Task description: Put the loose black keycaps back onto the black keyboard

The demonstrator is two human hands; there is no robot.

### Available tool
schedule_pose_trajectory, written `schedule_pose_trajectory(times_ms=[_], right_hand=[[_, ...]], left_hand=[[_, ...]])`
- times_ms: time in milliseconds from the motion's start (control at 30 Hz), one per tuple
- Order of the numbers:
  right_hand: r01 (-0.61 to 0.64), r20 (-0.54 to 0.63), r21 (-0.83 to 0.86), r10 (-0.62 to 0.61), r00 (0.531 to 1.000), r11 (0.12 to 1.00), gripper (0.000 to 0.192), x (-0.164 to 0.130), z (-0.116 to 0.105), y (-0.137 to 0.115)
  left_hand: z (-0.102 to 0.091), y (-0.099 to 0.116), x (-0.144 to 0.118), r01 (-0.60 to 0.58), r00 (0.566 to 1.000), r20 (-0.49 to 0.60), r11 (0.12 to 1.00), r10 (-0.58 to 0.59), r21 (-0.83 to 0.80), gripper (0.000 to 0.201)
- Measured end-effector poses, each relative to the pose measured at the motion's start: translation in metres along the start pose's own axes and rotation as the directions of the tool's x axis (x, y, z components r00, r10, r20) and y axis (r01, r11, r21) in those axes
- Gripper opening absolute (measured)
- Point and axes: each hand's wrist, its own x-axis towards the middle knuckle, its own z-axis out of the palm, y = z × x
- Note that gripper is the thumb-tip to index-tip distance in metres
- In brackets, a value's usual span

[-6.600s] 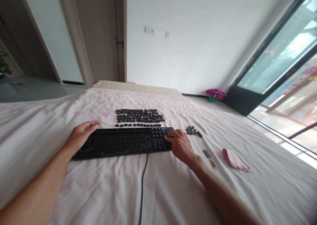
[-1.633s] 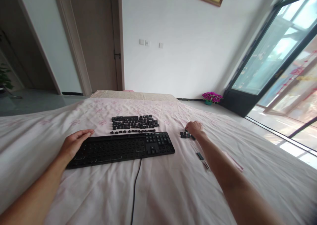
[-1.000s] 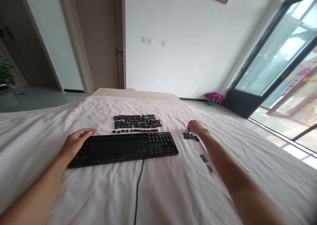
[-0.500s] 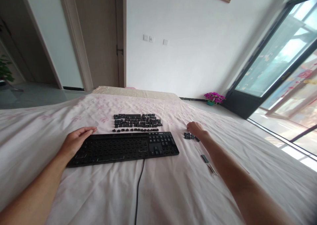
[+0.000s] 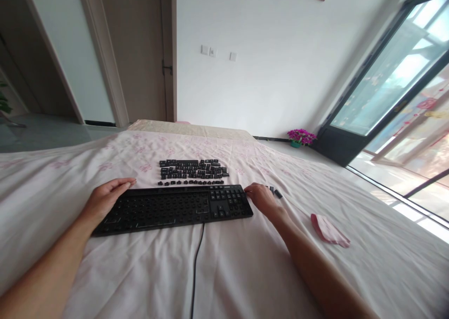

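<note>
A black keyboard [image 5: 168, 209] lies on a bed with a pale pink sheet [image 5: 245, 272]. Most of its main section shows bare sockets, while the number pad at its right end carries keys. My left hand [image 5: 105, 198] rests palm down on the keyboard's left end, fingers stretched out. My right hand [image 5: 261, 198] sits at the keyboard's upper right corner, fingertips curled against the number pad; what they pinch is hidden. Rows of loose black keycaps [image 5: 192, 170] lie just beyond the keyboard. A few more keycaps [image 5: 277, 192] lie right of my right hand.
The keyboard's black cable [image 5: 196, 263] runs toward me down the sheet. A crumpled pink cloth [image 5: 329, 230] lies to the right of my forearm. Beyond the bed are a pot of purple flowers [image 5: 300, 135], a wooden door [image 5: 140, 52] and a large glass door [image 5: 393, 90].
My right hand has come back left from the small pile of keycaps to the keyboard's number pad corner. The left hand has stayed on the keyboard's left end.
</note>
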Motion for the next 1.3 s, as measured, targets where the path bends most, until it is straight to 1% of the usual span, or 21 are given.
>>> schedule_pose_trajectory(times_ms=[67,167,333,467,567,633,700,767,833,900,967,1133,1300], right_hand=[[0.031,-0.021,0.005,-0.031,0.999,1.0,0.024,-0.003,0.001,-0.001],[0.028,-0.035,0.004,-0.027,0.999,1.0,0.026,-0.006,0.0,-0.001],[-0.047,-0.057,-0.005,0.047,0.997,0.999,0.028,-0.008,0.003,-0.001],[-0.124,-0.076,0.055,0.128,0.989,0.991,0.027,-0.007,0.008,0.006],[-0.174,-0.154,0.189,0.204,0.967,0.966,0.026,-0.008,0.013,0.011],[-0.159,-0.195,0.341,0.235,0.952,0.926,0.024,-0.008,0.017,0.011],[-0.117,-0.202,0.481,0.24,0.949,0.869,0.023,-0.01,0.02,0.007],[-0.063,-0.197,0.559,0.206,0.959,0.827,0.022,-0.013,0.02,0.001],[0.014,-0.201,0.556,0.118,0.972,0.831,0.017,-0.016,0.019,-0.005],[0.089,-0.221,0.497,0.027,0.975,0.863,0.012,-0.02,0.016,-0.009],[0.138,-0.241,0.42,-0.036,0.97,0.897,0.01,-0.023,0.012,-0.011],[0.195,-0.245,0.273,-0.128,0.961,0.942,0.012,-0.028,0.005,-0.013],[0.252,-0.243,0.199,-0.202,0.949,0.947,0.016,-0.031,0.003,-0.015]], left_hand=[[0.0,-0.001,0.0,0.002,1.0,-0.005,1.0,-0.002,0.004,0.052],[0.0,-0.001,0.001,0.008,1.0,-0.001,1.0,-0.008,0.002,0.052],[0.0,0.003,-0.001,0.0,1.0,0.019,1.0,0.0,-0.003,0.052],[0.0,0.006,-0.002,0.024,1.0,0.012,0.999,-0.025,0.024,0.052],[0.0,0.007,-0.002,0.027,1.0,0.011,0.999,-0.028,0.041,0.051],[0.0,0.006,-0.002,0.021,1.0,0.01,0.999,-0.022,0.038,0.052],[0.0,0.005,-0.001,0.009,1.0,0.009,1.0,-0.009,0.03,0.052],[0.0,0.003,-0.001,-0.001,1.0,0.01,1.0,0.001,0.028,0.052],[0.0,0.001,0.0,0.001,1.0,0.007,0.999,-0.002,0.033,0.051],[-0.001,0.001,0.0,0.003,1.0,0.001,0.999,-0.003,0.045,0.05],[-0.001,0.001,0.001,-0.003,1.0,0.001,0.999,0.003,0.054,0.05],[-0.001,0.001,0.0,0.011,1.0,0.017,0.999,-0.012,0.043,0.051],[0.0,0.003,-0.001,0.008,1.0,-0.002,0.999,-0.008,0.037,0.053]])
